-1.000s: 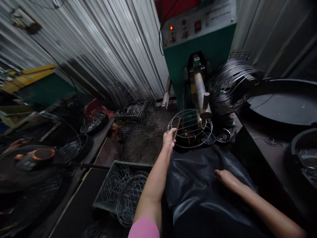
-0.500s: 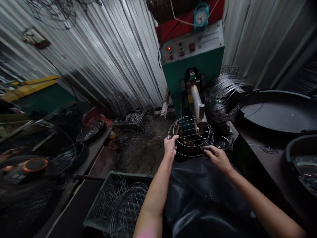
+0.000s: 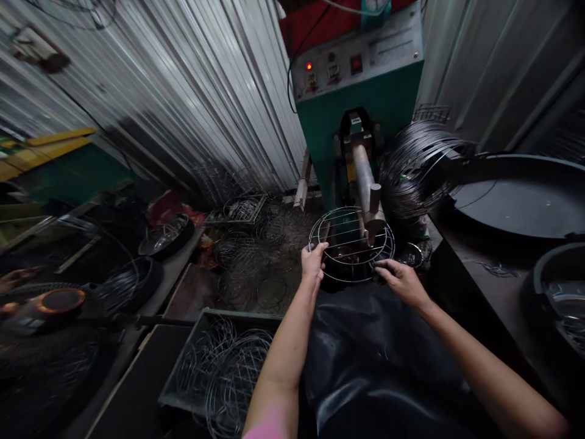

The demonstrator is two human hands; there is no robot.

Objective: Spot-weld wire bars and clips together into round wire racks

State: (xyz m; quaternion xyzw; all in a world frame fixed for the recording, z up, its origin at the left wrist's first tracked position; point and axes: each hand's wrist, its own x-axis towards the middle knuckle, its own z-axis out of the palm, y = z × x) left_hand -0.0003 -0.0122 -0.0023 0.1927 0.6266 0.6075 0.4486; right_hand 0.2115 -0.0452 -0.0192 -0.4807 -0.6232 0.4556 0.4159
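Note:
A round wire rack (image 3: 343,242) with parallel cross wires sits under the metal arm (image 3: 364,177) of a green machine (image 3: 361,100). My left hand (image 3: 313,263) is closed on the rack's left rim, thumb on top. At the rack's lower right edge, my right hand (image 3: 402,281) pinches with thumb and forefinger by the rim; a small part there is too dark to make out. The arm's electrode tip reaches down at the right part of the rack. A red light glows on the machine's panel.
A green crate (image 3: 183,385) of wire rings stands at lower left. Right of the machine lie a wire coil (image 3: 418,167), a large dark pan (image 3: 516,201) and a round black tub (image 3: 543,274). More wire parts cover the floor at left. At the far left edge, another person's hand (image 3: 16,279) shows.
The view has tilted down slightly, so the machine sits higher in the picture. Both hands keep their places at the rack, with little visible movement.

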